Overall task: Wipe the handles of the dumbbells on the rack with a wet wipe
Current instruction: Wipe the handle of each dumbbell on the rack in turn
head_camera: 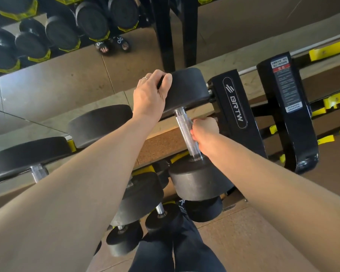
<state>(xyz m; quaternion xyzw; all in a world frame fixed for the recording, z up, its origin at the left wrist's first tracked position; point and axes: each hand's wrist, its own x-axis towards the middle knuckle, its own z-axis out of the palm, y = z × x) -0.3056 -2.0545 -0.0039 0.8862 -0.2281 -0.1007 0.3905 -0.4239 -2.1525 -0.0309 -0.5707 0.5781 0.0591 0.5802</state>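
Note:
A black dumbbell with a knurled silver handle (185, 134) lies on the top tier of the rack, at its right end. My left hand (150, 93) grips the far head (186, 89) of this dumbbell from the left, fingers curled over its top edge. My right hand (203, 132) is wrapped round the handle from the right side, about halfway along. The wet wipe is hidden; no part of it shows under my fingers. The near head (196, 181) points toward me.
More black dumbbells (100, 124) sit to the left on the same tier, and smaller ones (139, 195) on lower tiers. The black rack upright marked BRTW (236, 103) stands just right of my right hand. A mirror behind reflects the rack and sandalled feet (114, 44).

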